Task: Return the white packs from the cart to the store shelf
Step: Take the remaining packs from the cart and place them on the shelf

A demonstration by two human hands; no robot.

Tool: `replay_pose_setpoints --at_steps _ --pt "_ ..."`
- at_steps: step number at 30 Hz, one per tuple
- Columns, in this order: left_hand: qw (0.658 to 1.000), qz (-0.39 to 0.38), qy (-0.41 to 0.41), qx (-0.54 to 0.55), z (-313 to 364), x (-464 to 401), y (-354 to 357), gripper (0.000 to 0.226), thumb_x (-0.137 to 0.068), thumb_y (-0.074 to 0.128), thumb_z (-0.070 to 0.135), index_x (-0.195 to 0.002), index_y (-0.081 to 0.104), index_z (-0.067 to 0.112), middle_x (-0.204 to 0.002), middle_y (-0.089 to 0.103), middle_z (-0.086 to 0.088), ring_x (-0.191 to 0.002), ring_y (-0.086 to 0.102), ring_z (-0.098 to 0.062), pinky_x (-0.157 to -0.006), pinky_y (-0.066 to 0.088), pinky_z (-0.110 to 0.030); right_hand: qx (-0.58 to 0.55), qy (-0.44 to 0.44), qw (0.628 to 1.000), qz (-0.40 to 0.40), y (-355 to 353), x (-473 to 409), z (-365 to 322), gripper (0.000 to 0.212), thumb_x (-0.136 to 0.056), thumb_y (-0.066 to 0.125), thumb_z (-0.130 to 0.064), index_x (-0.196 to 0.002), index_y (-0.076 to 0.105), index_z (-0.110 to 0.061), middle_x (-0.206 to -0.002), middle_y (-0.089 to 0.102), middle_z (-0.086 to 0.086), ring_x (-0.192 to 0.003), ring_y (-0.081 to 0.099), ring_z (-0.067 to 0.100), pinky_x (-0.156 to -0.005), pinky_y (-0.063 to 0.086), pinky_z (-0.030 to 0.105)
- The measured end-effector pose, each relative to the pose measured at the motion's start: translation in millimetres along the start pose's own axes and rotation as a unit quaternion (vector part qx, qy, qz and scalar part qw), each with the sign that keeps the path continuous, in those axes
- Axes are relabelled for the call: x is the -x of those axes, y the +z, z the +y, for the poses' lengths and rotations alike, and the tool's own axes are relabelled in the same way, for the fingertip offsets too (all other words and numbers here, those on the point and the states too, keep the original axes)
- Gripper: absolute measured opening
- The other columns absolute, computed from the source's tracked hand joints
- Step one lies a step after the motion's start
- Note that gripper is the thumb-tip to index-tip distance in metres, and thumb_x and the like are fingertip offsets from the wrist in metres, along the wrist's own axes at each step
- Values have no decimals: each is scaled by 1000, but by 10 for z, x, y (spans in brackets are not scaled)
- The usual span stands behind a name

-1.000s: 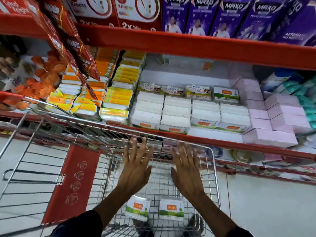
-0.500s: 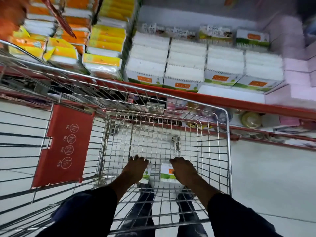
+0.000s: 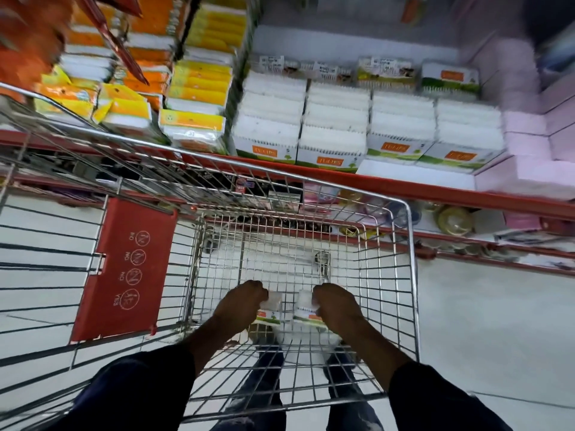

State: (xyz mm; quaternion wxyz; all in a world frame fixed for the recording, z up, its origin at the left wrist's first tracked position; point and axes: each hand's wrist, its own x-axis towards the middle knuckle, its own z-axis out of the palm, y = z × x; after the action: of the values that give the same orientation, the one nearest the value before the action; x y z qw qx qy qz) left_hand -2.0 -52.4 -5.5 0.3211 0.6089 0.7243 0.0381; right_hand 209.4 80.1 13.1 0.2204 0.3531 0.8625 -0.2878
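1. White packs (image 3: pixel 271 307): two lie low in the wire cart (image 3: pixel 410 244), side by side and just apart, each with an orange-and-green label on the face turned toward the person.
2. Left hand (image 3: pixel 241 309): fingers curled over the top edge of the left pack; the hand covers most of it, leaving one white corner and the label strip showing on its inner side.
3. Right hand (image 3: pixel 337 307): closed in the same way on the right pack (image 3: pixel 306 306), whose white top and label show on the inner side of the grip. Both grasps look closed on the packs, though whether either pack is clear of the cart floor cannot be told.
4. Recommended hold: the packs look light and soft-sided, so a firm pinch across the short width, thumb opposite fingers, should prevent sagging or twisting.
5. Lift path: raise both hands straight up from the grip until clear of the cart's front rail, which stands between the hands and the shelf.
6. Destination: store shelf (image 3: pixel 389 185), beyond and above the grip, where matching packs (image 3: pixel 333 144) stand in rows; a bare white strip lies in front of the right-hand rows.
7. Risk: catching a pack corner on the wire mesh during the lift.
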Motion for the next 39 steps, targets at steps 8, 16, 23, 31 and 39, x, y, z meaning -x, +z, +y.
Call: replay_pose_setpoints --at_steps 8,16,23,31,39 --pt "985 149 16 -86 765 106 -1187 48 -65 73 -15 -104 75 13 -93 70 -8 -78 69 -26 -65 61 -34 25 2 978 208 -1233 407 -210 29 -75 70 0 -100 68 -15 -103 70 7 -97 64 26 -76 53 34" --pt "947 298 86 -80 1659 179 -2296 44 -64 80 -12 -103 77 8 -87 70 -5 -80 66 -27 -63 58 -33 -1 -24 928 371 -2458 1067 -129 46 -55 75 6 -89 67 -23 -92 67 -4 -88 62 21 -61 51 32" --pt "923 345 140 -94 2282 -174 -2641 44 -65 81 -10 -105 76 7 -92 70 -8 -83 65 -27 -68 59 -38 -4 -8 897 441 -3045 1385 261 52 -54 75 12 -93 68 -22 -89 66 -3 -84 62 21 -62 50 29" --pt "926 334 150 -99 2720 -752 -2539 38 -69 77 -5 -104 76 11 -91 70 -2 -86 63 -22 -71 60 -34 -27 38 897 440 -3143 1352 732 39 -70 69 8 -98 66 -19 -96 64 0 -92 61 23 -69 53 35" --pt "944 294 113 -99 2780 -1136 -2349 37 -70 75 -3 -102 76 16 -91 70 2 -87 64 -16 -71 59 -29 -29 50 927 370 -3036 1112 987 24 -84 54 -2 -95 63 -22 -102 61 1 -101 58 26 -83 50 35"
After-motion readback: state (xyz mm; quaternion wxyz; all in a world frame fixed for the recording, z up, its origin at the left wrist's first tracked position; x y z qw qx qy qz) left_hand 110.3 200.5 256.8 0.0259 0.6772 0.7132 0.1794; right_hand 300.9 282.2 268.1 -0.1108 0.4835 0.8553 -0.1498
